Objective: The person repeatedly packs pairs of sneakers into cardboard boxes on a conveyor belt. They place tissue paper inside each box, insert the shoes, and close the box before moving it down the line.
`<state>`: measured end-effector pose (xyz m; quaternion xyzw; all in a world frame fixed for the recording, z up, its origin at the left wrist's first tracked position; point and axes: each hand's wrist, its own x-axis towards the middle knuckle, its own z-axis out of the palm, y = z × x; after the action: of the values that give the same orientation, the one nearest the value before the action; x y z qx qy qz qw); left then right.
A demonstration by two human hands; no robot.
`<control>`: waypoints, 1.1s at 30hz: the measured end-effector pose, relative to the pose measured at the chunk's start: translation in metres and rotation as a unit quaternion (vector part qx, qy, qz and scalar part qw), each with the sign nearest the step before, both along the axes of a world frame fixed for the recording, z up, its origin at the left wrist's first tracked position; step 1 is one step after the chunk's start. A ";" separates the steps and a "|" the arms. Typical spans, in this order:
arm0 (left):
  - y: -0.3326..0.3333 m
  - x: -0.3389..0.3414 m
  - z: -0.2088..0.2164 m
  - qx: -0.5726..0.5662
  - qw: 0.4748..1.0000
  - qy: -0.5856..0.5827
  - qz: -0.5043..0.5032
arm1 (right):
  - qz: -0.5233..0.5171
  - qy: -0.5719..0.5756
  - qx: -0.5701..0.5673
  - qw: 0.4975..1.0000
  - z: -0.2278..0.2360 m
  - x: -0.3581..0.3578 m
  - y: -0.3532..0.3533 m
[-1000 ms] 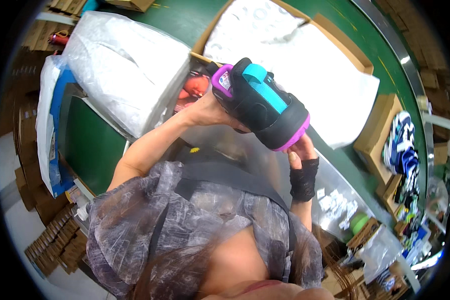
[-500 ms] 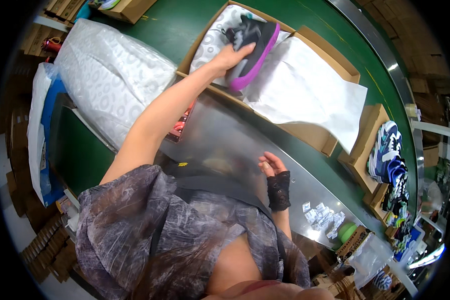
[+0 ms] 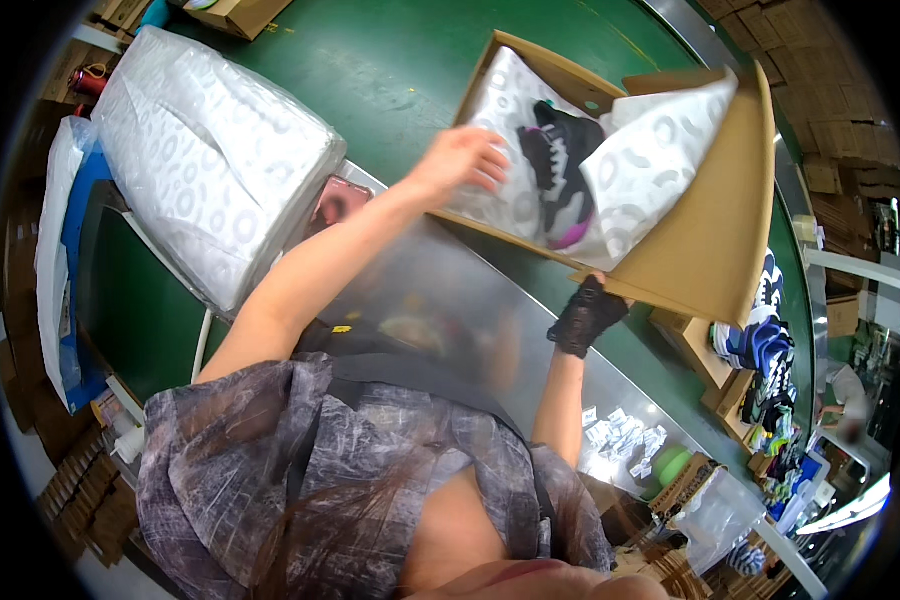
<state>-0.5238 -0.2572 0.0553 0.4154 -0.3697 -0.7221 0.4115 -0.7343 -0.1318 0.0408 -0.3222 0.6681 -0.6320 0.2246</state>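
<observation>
A black and grey shoe with a purple sole lies in an open cardboard shoebox, among white wrapping paper with grey rings. My left hand, somewhat blurred, is over the paper at the box's left side, its fingers apart and nothing in them. In a black lace fingerless glove, my right hand grips the box's near edge, where the raised lid joins it. The paper's right part stands up and hides some of the shoe.
A plastic bag of ring-patterned paper lies to the left, beside a phone. Several small white packets rest on the metal ledge. Blue and white shoes stand on boxes at the right of the green table.
The shoe has left my left hand and now lies in the box. My right hand has moved up onto the box edge. The box's lid and paper have risen on the right.
</observation>
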 end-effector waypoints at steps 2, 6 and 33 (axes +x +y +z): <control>-0.003 0.035 -0.006 -0.040 0.983 -0.050 0.171 | 0.077 0.300 0.025 0.950 -0.003 0.009 -0.006; 0.003 0.034 -0.002 -0.027 0.961 -0.251 0.114 | 0.153 0.646 0.152 0.732 -0.018 0.026 -0.010; -0.012 0.017 0.012 0.149 0.979 0.024 -0.139 | 0.199 0.633 0.174 0.727 0.060 0.002 -0.011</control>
<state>-0.5071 -0.2688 0.0673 0.3988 -0.3023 -0.8289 0.2498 -0.7325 -0.1431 0.1012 -0.7284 0.6740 -0.0948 -0.0782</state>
